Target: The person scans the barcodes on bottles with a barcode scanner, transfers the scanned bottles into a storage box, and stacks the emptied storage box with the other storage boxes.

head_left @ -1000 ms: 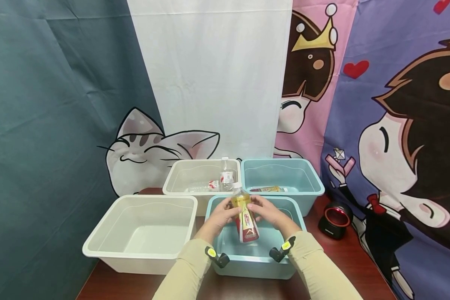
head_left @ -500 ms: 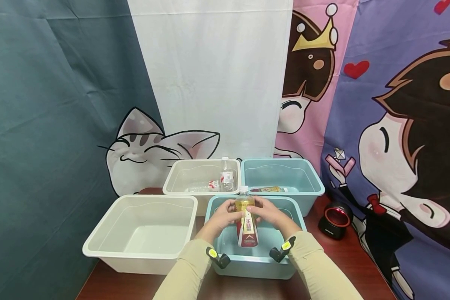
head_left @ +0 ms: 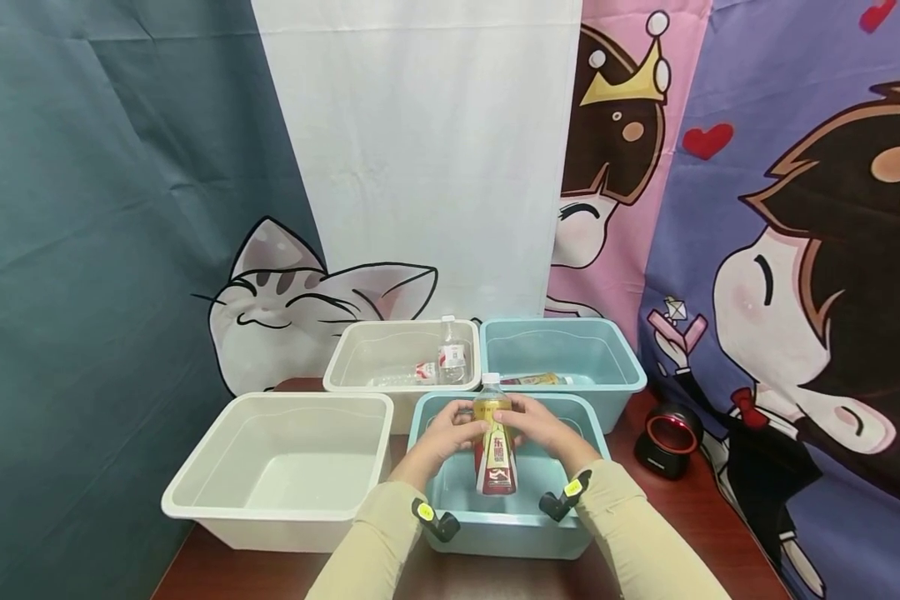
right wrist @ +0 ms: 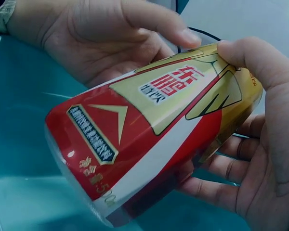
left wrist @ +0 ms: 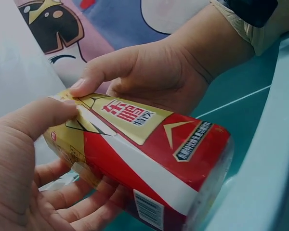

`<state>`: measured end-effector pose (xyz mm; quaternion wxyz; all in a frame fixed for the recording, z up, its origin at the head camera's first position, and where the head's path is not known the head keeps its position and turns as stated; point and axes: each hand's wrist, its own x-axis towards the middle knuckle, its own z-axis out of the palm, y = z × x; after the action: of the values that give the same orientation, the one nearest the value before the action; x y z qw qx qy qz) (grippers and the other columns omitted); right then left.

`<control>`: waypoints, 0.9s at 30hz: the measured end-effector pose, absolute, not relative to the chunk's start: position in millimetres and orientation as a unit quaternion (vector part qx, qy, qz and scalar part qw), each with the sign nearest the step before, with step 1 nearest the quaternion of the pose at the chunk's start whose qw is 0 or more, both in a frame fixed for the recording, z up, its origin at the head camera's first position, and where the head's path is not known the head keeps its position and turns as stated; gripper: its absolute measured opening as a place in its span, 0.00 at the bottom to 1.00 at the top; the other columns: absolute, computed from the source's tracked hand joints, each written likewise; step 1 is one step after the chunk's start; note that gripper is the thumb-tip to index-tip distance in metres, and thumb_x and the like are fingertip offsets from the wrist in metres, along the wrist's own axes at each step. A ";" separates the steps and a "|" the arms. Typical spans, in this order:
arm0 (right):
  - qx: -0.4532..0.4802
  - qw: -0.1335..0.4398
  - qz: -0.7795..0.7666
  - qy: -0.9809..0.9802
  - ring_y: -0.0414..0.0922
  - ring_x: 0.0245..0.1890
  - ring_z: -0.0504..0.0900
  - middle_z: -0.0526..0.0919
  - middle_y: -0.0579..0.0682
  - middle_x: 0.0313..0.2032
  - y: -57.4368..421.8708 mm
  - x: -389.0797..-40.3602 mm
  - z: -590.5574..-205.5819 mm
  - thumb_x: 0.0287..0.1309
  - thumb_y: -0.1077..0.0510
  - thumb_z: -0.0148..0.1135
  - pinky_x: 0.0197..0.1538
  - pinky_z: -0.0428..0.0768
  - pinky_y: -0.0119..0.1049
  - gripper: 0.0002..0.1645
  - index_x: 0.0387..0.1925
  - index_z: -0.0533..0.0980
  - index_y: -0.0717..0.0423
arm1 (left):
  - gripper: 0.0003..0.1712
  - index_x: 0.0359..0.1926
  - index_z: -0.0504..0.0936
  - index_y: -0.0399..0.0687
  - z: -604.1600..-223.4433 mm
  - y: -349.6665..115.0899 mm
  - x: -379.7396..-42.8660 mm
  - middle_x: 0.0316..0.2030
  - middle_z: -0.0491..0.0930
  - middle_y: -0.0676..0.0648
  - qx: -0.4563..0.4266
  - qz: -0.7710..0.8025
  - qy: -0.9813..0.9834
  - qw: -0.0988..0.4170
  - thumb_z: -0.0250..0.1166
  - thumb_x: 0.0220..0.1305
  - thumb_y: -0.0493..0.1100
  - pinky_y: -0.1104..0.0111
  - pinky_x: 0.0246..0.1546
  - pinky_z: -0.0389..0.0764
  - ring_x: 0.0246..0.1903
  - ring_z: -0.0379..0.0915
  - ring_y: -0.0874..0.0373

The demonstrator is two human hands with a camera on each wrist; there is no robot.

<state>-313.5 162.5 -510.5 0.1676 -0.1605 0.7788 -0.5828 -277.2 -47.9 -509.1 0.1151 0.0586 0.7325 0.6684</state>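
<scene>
A plastic drink bottle (head_left: pixel 497 450) with a red and gold label and a white cap is held above the front blue bin (head_left: pixel 450 517). My left hand (head_left: pixel 444 437) grips its left side, thumb on the label and fingers underneath, as the left wrist view shows with the label (left wrist: pixel 139 139) facing up. From the other side my right hand (head_left: pixel 543 427) holds it, its thumb across the label (right wrist: pixel 159 110) in the right wrist view. The bottle leans with its cap away from me, and both thumbs lie close together on the gold part.
A white bin (head_left: pixel 277 500) stands at front left. Behind it, another white bin (head_left: pixel 360 333) holds clear bottles, one upright bottle (head_left: pixel 452 354) among them. The rear blue bin (head_left: pixel 607 337) contains a lying bottle (head_left: pixel 536 379). A black round device (head_left: pixel 669 442) sits at right on the table (head_left: pixel 690 533).
The bottle has swung from a leftward lean to nearly straight, its cap moving right and its label turning toward me. Both hands have kept hold of it.
</scene>
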 end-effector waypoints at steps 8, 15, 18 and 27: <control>-0.140 0.150 -0.589 0.782 0.49 0.45 0.82 0.82 0.60 0.52 163.4 -316.3 -505.5 0.68 0.45 0.60 0.43 0.86 0.45 0.38 0.70 0.66 0.64 | 0.32 0.65 0.69 0.34 -505.1 -48.5 -275.6 0.52 0.80 0.36 0.027 0.696 0.713 0.078 0.62 0.70 0.51 0.55 0.51 0.85 0.45 0.81 0.49; -0.125 0.127 -0.591 0.787 0.49 0.45 0.82 0.80 0.61 0.53 176.5 -317.5 -503.0 0.69 0.46 0.59 0.42 0.86 0.43 0.39 0.72 0.63 0.63 | 0.25 0.61 0.73 0.32 -498.0 -50.9 -272.0 0.53 0.79 0.31 -0.016 0.687 0.725 0.034 0.58 0.72 0.47 0.56 0.49 0.85 0.49 0.80 0.39; -0.125 0.122 -0.601 0.780 0.49 0.45 0.82 0.80 0.62 0.53 183.0 -316.4 -499.9 0.70 0.47 0.58 0.43 0.86 0.43 0.39 0.72 0.61 0.64 | 0.24 0.59 0.74 0.32 -496.4 -53.5 -269.9 0.52 0.80 0.30 -0.021 0.675 0.737 0.015 0.59 0.71 0.46 0.57 0.47 0.86 0.48 0.81 0.39; -0.131 0.098 -0.620 0.767 0.46 0.43 0.80 0.74 0.63 0.55 202.0 -313.8 -490.6 0.70 0.50 0.56 0.41 0.86 0.42 0.35 0.70 0.64 0.67 | 0.22 0.60 0.76 0.35 -486.0 -67.8 -265.8 0.50 0.81 0.37 0.015 0.623 0.781 -0.037 0.62 0.70 0.42 0.57 0.48 0.85 0.49 0.80 0.40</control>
<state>-313.8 202.0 -490.6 0.0981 -0.1312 0.7671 -0.6203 -265.8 -67.8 -486.0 -0.0369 0.0149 0.7809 0.6234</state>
